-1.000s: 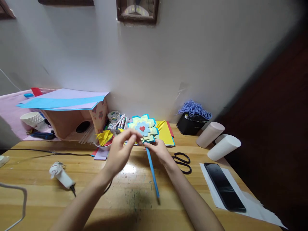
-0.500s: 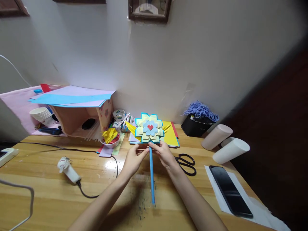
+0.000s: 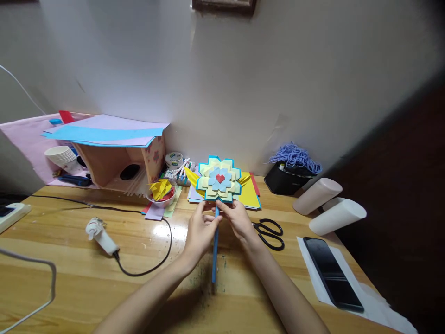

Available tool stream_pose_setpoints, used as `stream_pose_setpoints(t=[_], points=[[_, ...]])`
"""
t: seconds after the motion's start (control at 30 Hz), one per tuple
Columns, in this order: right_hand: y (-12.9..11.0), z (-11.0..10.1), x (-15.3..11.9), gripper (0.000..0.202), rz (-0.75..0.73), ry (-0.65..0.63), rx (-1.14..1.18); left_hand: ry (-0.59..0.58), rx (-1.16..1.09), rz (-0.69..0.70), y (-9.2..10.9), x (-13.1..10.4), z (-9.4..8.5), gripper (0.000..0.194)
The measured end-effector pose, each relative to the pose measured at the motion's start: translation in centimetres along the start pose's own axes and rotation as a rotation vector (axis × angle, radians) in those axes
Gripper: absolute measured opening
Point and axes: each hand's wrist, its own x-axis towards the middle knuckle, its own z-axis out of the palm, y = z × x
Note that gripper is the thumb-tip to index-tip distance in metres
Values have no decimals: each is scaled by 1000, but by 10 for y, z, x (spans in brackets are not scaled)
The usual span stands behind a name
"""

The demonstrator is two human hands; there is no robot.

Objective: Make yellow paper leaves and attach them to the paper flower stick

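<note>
A layered paper flower [image 3: 219, 179] faces me, with blue-edged pale yellow petals, a light blue inner bloom and a red heart at its centre. Below it runs a blue paper stem [image 3: 214, 250], tilted with its lower end toward me. My left hand [image 3: 202, 227] is closed around the stem's upper part, thumb across its front. Just under the bloom, my right hand [image 3: 238, 220] pinches where flower and stem meet. Yellow pointed paper leaves [image 3: 193, 181] stick out behind the bloom on both sides; how they are attached is hidden.
Black-handled scissors [image 3: 269, 232] lie right of my hands, near a phone [image 3: 332, 273] on white paper. A white glue gun [image 3: 102, 237] with a black cord lies left. Behind stand a cardboard box [image 3: 155, 157], a bowl of folded paper [image 3: 162, 192], stacked coloured paper [image 3: 251, 192] and white rolls [image 3: 337, 217].
My left hand has wrapped further around the stem, and the stem's lower end has swung slightly left. The view has tilted down a little.
</note>
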Motion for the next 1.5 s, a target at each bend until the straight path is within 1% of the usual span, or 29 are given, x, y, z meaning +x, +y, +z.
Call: stream_pose_setpoints(t=[0.07, 0.2, 0.27, 0.4, 0.57, 0.77, 0.87, 1.0, 1.07, 1.13, 1.2, 1.27, 1.33, 1.4, 1.5], points=[[-2, -3, 1, 40, -11, -51, -15, 1, -9, 10, 0, 1, -1, 36], [-8, -13, 5, 37, -40, -205, -30, -27, -39, 30, 4, 3, -4, 34], [-10, -16, 7, 34, -42, -239, -34, -35, -54, 29, 5, 4, -4, 34], [-11, -18, 8, 36, -48, -215, -65, -38, -56, 15, 4, 5, -5, 36], [-11, -15, 7, 37, -66, -183, -87, -55, -21, 39, 6, 4, -5, 34], [-11, -13, 6, 41, -59, -167, -99, -58, -35, 48, 5, 4, -5, 35], [-10, -10, 5, 39, -76, -117, -62, -48, -54, 36, 1, 5, -5, 39], [-7, -6, 4, 36, -97, 26, -54, -55, -103, 14, -2, 5, -3, 46], [-5, -5, 4, 36, -109, 79, -81, -70, -77, 26, -2, 3, -3, 43], [-3, -8, 6, 35, -166, 131, -109, -91, -22, 57, -1, 0, -3, 38], [-3, -16, 10, 34, -245, 188, -145, -94, 29, 80, 0, -4, -5, 34], [-4, -29, 17, 33, -275, 248, -193, -78, 47, 80, 2, -6, -9, 32], [-6, -44, 25, 32, -239, 298, -241, -63, 26, 78, 7, -8, -16, 29], [-7, -59, 32, 30, -210, 340, -276, -67, -42, 64, 14, -10, -28, 28], [-1, -72, 40, 28, -90, 333, -274, -91, -206, -28, 26, -16, -52, 31]])
